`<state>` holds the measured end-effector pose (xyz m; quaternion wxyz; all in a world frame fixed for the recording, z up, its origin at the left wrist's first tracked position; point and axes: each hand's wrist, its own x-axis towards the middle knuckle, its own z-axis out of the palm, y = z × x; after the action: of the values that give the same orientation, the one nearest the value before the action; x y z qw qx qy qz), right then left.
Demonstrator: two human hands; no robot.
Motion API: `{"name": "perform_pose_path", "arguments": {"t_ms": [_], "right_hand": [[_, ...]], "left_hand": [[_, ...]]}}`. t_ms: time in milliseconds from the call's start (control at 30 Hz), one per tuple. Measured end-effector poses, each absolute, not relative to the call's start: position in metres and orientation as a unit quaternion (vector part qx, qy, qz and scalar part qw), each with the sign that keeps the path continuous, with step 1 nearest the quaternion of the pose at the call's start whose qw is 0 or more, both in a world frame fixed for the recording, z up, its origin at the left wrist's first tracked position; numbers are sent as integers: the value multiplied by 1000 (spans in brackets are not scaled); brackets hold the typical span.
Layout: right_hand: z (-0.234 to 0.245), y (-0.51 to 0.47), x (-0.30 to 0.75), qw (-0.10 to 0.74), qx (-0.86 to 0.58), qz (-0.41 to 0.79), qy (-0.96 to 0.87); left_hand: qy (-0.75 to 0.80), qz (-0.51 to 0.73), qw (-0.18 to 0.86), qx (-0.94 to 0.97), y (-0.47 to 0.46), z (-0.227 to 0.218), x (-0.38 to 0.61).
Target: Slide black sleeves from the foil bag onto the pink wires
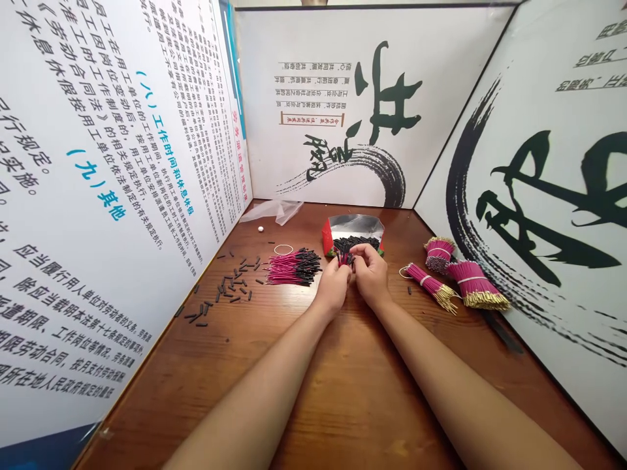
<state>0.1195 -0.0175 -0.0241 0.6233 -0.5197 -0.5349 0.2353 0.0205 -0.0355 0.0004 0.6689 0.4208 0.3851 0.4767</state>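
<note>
My left hand [335, 284] is closed round a small bunch of pink wires [345, 258] whose upper ends are black. Beside it, my right hand [371, 274] is closed in a pinch at the tips of these wires; what lies between its fingers is too small to make out. Just behind both hands stands an open red box with a silvery inside [353, 225], holding a heap of short black tubes [360, 243]. Left of my hands lies a pile of pink wires with black-sleeved ends [294, 266].
Loose black tubes [234, 287] are scattered on the brown table [337, 385] at the left. Tied bundles of pink wires with gold ends [477, 285] lie at the right. A clear plastic bag [274, 210] rests at the back. Printed panels [333, 78] wall in three sides.
</note>
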Motion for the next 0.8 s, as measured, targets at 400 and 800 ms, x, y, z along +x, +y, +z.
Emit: {"name": "perform_pose_path", "arguments": {"t_ms": [400, 800], "right_hand": [[-25, -17, 118, 630, -522, 254, -515], [-24, -17, 118, 626, -526, 255, -516]], "left_hand": [[518, 248, 100, 812, 9, 31, -93], [538, 126, -12, 833, 7, 12, -104]]}}
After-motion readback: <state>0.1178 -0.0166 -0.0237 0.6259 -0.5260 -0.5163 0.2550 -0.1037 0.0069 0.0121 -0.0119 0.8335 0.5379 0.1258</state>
